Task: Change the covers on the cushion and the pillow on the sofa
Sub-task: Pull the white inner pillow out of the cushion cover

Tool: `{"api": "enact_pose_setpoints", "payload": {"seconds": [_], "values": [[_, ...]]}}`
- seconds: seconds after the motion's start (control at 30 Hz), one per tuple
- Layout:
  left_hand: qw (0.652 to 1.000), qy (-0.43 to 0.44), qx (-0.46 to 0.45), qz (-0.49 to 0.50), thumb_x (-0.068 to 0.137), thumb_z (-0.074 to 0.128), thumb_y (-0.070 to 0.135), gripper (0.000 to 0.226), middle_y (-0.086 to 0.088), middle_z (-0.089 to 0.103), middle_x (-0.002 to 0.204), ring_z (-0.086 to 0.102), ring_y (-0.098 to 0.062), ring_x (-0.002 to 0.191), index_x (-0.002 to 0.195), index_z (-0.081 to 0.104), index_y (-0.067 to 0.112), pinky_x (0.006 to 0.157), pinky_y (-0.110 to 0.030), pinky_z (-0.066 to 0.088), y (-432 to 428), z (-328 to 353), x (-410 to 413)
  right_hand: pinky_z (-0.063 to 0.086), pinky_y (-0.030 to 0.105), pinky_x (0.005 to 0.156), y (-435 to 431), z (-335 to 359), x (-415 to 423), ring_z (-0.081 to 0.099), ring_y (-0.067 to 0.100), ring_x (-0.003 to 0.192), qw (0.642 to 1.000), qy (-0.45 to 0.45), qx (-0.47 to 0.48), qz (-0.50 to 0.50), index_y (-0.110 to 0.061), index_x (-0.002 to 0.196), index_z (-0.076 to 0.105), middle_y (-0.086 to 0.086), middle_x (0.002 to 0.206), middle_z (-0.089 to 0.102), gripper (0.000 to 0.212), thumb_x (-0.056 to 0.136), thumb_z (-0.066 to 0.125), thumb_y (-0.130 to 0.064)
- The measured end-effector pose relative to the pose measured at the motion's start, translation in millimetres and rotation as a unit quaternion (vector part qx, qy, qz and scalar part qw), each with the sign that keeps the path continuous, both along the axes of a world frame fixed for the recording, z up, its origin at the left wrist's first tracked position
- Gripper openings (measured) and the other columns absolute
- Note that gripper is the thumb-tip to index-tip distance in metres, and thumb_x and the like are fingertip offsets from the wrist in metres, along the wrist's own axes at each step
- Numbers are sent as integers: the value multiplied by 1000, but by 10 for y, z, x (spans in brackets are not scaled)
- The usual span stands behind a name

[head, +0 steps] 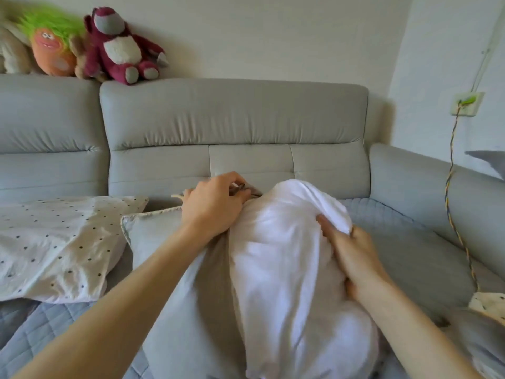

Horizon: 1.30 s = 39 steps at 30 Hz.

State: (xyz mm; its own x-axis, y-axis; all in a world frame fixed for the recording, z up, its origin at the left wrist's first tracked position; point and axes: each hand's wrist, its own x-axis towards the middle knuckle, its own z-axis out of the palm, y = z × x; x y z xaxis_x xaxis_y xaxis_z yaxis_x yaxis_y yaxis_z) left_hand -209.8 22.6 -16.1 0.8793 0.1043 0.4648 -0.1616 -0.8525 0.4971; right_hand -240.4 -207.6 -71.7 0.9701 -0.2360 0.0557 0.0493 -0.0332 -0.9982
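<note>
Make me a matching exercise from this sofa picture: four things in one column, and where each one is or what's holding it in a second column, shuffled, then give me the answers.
Column one
1. white cushion insert
2. grey cover
3. dotted pillow
4. maroon plush bear

Column two
A. sitting on top of the sofa backrest
B. lying at the left, beside the grey cover
C. gripped by the right hand
D. far edge pinched by the left hand

Pairs: 1-C, 2-D, 3-B, 4-A
</note>
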Motion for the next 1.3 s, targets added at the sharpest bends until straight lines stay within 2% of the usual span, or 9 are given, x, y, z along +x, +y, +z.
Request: {"api": "enact_pose_setpoints", "payload": {"seconds": [0.17, 0.27, 0.43, 0.57, 0.7, 0.9, 1.1, 1.23, 1.3], "values": [[991, 6, 129, 26, 94, 49, 52, 26, 9, 72, 103, 62, -20, 102, 102, 67, 34, 97, -35, 29, -178, -567, 36, 48, 38, 92, -150, -529, 65, 56, 27, 119, 938, 100, -330, 10, -13, 130, 54, 5, 123, 61, 57, 80, 75, -33], [980, -68, 180, 42, 91, 50, 46, 24, 8, 71, 89, 64, -20, 88, 89, 68, 30, 98, -37, 27, -505, -816, -48, 32, 42, 113, -152, -311, 80, 33, 24, 140, 946, -26, -320, -47, -21, 147, 38, 2, 150, 41, 78, 75, 68, -20], [978, -93, 186, 10, 91, 48, 46, 24, 9, 70, 92, 64, -16, 93, 93, 67, 32, 102, -35, 22, -629, -836, -24, 8, 42, 122, 163, -192, 158, -1, 3, 150, 914, -50, -374, 148, -39, 151, 30, -27, 156, 15, 87, 71, 38, -71], [978, -16, 207, 17, 96, 44, 50, 28, 10, 68, 102, 60, -14, 103, 99, 65, 31, 102, -34, 17, -454, -851, 45, 33, 48, 109, 198, -625, 216, 29, 21, 139, 859, 8, -497, 124, -42, 140, 40, -11, 149, 40, 83, 74, 23, -88], [968, -32, 245, 39, 97, 49, 42, 22, 4, 73, 94, 68, -24, 90, 94, 62, 24, 93, -40, 34, -398, -796, 176, 44, 35, 79, 244, -589, 167, 58, 18, 99, 844, -133, -520, 13, -24, 81, 58, -8, 97, 63, 53, 86, 39, -73], [969, 22, 237, 65, 100, 45, 43, 24, -2, 71, 111, 62, -33, 101, 113, 61, 31, 84, -38, 40, -36, -358, 272, 18, 20, 45, 64, -507, 44, 54, 20, 51, 799, -344, -479, -115, -20, 53, 46, -5, 51, 52, 42, 80, 51, -52], [978, 39, 194, 59, 95, 51, 51, 24, 6, 73, 105, 63, -28, 101, 108, 65, 37, 87, -39, 42, 193, -439, 290, 25, 25, 48, -203, -541, 149, 59, 25, 71, 825, -255, -494, -98, -29, 66, 41, -5, 82, 64, 37, 86, 59, -55], [978, 48, 195, 63, 93, 51, 51, 27, 2, 72, 106, 63, -27, 102, 104, 68, 33, 88, -38, 39, 24, -503, 200, 39, 43, 86, -262, -475, 176, 49, 27, 111, 818, -26, -566, -97, -31, 111, 54, -4, 122, 57, 36, 87, 55, -58], [974, 19, 211, 80, 95, 48, 47, 27, 2, 72, 104, 64, -25, 101, 104, 67, 31, 88, -36, 34, -58, -527, 149, 38, 50, 92, -131, -350, 116, 45, 29, 123, 807, -85, -567, -142, -27, 125, 53, 0, 134, 53, 46, 84, 59, -45]]}}
